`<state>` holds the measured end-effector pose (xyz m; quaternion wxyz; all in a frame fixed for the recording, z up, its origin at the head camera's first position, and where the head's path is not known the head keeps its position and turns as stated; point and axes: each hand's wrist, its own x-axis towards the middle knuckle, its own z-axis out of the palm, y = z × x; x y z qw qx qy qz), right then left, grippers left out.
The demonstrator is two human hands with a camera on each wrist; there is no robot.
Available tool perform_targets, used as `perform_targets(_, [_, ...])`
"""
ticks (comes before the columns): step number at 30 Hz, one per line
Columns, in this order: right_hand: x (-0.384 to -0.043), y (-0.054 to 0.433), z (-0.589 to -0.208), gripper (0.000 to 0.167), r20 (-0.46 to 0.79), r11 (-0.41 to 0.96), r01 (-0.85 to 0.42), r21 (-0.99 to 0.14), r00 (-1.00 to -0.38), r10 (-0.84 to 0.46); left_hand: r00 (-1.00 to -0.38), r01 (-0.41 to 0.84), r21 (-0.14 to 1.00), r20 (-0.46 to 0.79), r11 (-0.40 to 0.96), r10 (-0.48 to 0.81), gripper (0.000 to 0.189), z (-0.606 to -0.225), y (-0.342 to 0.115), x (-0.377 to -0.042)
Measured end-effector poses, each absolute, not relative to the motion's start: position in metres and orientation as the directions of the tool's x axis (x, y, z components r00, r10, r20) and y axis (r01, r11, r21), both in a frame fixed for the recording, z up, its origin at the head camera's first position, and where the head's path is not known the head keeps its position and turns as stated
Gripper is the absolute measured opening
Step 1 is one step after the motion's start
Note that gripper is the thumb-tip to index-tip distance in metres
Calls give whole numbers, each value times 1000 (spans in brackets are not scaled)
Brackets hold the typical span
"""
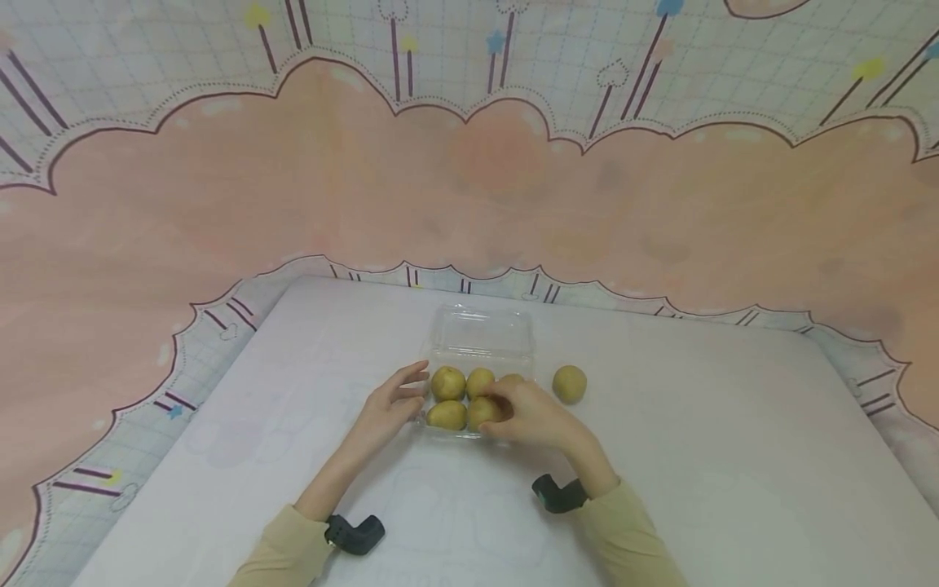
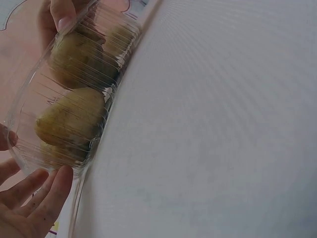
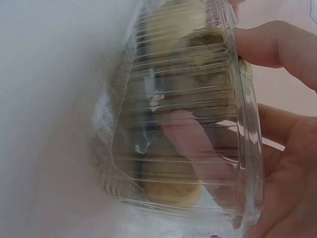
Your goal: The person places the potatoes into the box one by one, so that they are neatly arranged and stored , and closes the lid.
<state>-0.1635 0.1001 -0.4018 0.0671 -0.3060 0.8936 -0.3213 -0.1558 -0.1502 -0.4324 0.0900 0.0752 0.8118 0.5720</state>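
Counting potatoes from my spot, I logged five in the clear plastic box [image 1: 455, 434], which sat on the white table [image 1: 697, 456] just below the middle of the head frame: a back-left potato [image 1: 448, 383], a back-middle potato [image 1: 480, 381], a back-right potato [image 1: 511, 378], a front-left potato [image 1: 447, 416] and a front-right potato [image 1: 484, 413]. A loose potato [image 1: 569, 384] lay on the table, near the box and to the right of it in the frame. The right hand [image 1: 539, 416] was closed partway, thumb and fingers round the front-right potato. The left hand [image 1: 389, 403] was spread, fingers loosely extended at the box's left end; it had no potato, and its fingertips seemed to touch the plastic. Progress, in my judgement: the filling looked mostly done, with the front-right potato unreleased, the loose one outside and the lid [image 1: 484, 330] folded back toward the top of the frame, not closed. Hard to make out: the right hand covered the box's right end and part of the back-right potato, so I could not tell whether another sat beneath it. In both wrist frames, ribbed plastic blurred the contents, and the left hand was cut off at lower left.
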Motion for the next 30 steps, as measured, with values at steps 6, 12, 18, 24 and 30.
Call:
perform_targets(6, [-165, 99, -403, 34, 108, 570, -545, -616, -774, -624, -972, 31, 945, -47, 326, 230, 56, -432, -150, -154])
perform_targets(12, [-164, 98, -403, 34, 108, 565, -538, -626, -777, -620, -973, 38, 946, -38, 323, 227, 56, -433, -150, -155])
perform_targets(18, [-162, 97, -404, 30, 116, 579, -527, -622, -794, -597, -973, 37, 945, -40, 324, 227, 56, -433, -149, -155])
perform_targets(24, [-159, 96, -405, 27, 159, 598, -545, -588, -802, -575, -972, 42, 945, -37, 325, 232, 56, -434, -150, -156])
perform_targets(30, [-155, 96, -403, 23, 174, 584, -515, -627, -824, -540, -972, 39, 945, -39, 325, 230, 56, -433, -151, -155])
